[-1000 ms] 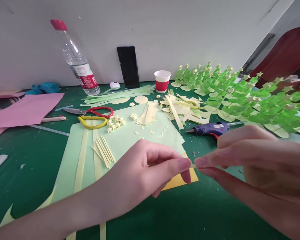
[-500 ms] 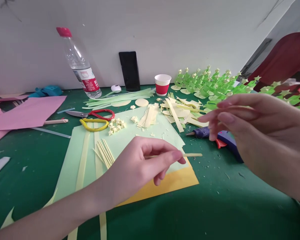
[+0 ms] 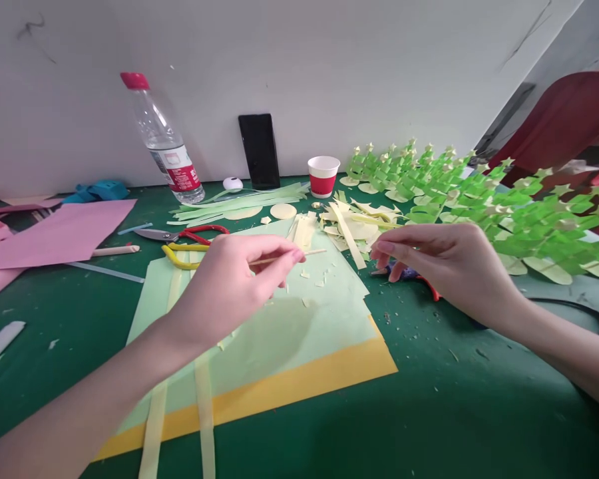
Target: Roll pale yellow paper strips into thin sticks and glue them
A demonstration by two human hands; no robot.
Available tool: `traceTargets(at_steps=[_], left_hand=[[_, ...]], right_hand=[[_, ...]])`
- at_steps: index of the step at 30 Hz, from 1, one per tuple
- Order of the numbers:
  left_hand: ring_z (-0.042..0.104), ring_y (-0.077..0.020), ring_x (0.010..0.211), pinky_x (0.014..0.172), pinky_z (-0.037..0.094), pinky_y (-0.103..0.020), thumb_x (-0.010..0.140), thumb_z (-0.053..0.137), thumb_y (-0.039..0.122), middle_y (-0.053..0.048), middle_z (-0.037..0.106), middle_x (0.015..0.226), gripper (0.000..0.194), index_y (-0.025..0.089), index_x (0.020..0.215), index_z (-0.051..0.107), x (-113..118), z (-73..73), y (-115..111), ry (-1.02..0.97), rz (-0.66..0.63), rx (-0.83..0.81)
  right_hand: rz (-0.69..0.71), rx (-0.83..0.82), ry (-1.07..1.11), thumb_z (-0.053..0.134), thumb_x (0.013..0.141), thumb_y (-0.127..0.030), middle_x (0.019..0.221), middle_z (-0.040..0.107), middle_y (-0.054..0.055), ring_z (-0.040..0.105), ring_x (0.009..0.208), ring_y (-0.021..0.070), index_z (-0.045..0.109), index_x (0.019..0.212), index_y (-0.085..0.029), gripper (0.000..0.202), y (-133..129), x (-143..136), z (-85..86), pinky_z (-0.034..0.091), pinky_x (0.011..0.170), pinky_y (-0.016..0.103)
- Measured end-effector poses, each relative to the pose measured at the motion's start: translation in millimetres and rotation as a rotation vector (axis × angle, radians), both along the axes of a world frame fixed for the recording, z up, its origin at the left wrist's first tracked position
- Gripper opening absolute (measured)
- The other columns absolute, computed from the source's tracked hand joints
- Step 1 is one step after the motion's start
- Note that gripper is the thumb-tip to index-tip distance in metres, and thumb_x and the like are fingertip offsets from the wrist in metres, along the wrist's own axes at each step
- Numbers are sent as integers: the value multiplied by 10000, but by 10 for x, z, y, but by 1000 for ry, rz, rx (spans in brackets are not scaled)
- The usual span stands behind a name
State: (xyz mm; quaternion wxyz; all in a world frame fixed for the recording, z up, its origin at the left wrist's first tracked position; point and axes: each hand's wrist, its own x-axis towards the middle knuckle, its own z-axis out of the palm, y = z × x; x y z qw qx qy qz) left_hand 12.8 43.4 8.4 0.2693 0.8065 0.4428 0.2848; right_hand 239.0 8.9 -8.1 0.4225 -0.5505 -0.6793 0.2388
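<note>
My left hand (image 3: 239,286) pinches a thin pale yellow paper stick (image 3: 315,252), its tip pointing right above the light green sheets (image 3: 279,332). To the right, my right hand (image 3: 439,263) has thumb and fingertips pressed together near the yellow paper scraps (image 3: 364,229); whatever it may hold is too small to make out. Behind that hand lies a glue gun (image 3: 402,271), mostly covered. Scissors (image 3: 194,234) with red and yellow handles rest beyond my left hand, which hides part of the sheets. Two long pale strips (image 3: 204,412) run toward the near edge.
A bottle (image 3: 172,159), an upright phone (image 3: 259,152) and a paper cup (image 3: 323,176) stand along the wall. Many green paper plants with stars (image 3: 459,186) fill the back right. Pink paper (image 3: 64,229) lies at the left.
My left hand has moved up and left with the stick, now covering the small paper stars and the bundle of sticks. My right hand has moved left and lower, uncovering more plants.
</note>
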Motion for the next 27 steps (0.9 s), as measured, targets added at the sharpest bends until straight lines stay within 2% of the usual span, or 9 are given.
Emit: traceTargets(at_steps=[5,9,12,15,18,21,24,27], left_hand=[[626,-146,612,563,496,-212,828,530,313,15,609,557,252,186,668,678,-48,35,66,39,49,-133],[661,-179,777,657,519,-234,774,625,330,-10,737,812,167,211,799,740,-72,26,135,109,66,-103],[651,-216,875,719,513,-263,753,654,372,-25,743,912,194,218,828,744,-105,35,199,184,87,-86],[624,-227,887,761,481,-290,770,633,382,-44,715,950,211,208,833,735,-187,69,281,248,92,-72],[590,-220,836,733,444,-298,766,636,439,-50,667,960,254,216,778,757,-343,110,391,374,-10,-105],[570,-199,855,697,428,-251,772,653,423,-24,625,911,190,288,785,787,-512,112,510,572,-258,-255],[568,-176,832,703,427,-225,774,663,348,-10,614,833,138,308,768,795,-599,61,584,664,-380,-334],[571,-175,851,734,428,-224,778,646,262,-10,641,846,157,309,774,797,-598,7,597,714,-434,-358]], right_hand=[[55,-46,-55,461,880,-401,684,642,50,597,560,114,591,687,-186,317,27,6,-52,525,458,203],[41,-82,-102,596,790,-358,702,686,40,600,512,119,685,706,-191,207,69,22,-81,541,509,244],[9,-78,-140,682,718,-300,682,686,23,573,481,106,682,631,-192,139,117,-17,-72,510,510,249],[16,-71,-190,700,713,-255,596,647,4,489,415,75,630,556,-180,187,172,-99,-48,428,445,233],[59,-78,-226,628,779,-227,565,635,0,476,397,74,667,622,-180,169,215,-182,-33,399,416,224],[89,-78,-253,549,824,-200,569,641,5,496,409,82,697,680,-183,207,228,-235,-41,405,424,220],[96,-69,-281,565,782,-142,610,661,7,508,447,89,690,665,-191,178,216,-262,-60,399,442,216],[89,-55,-314,627,720,-117,589,641,-1,430,420,75,626,577,-196,163,202,-268,-79,347,416,216]])
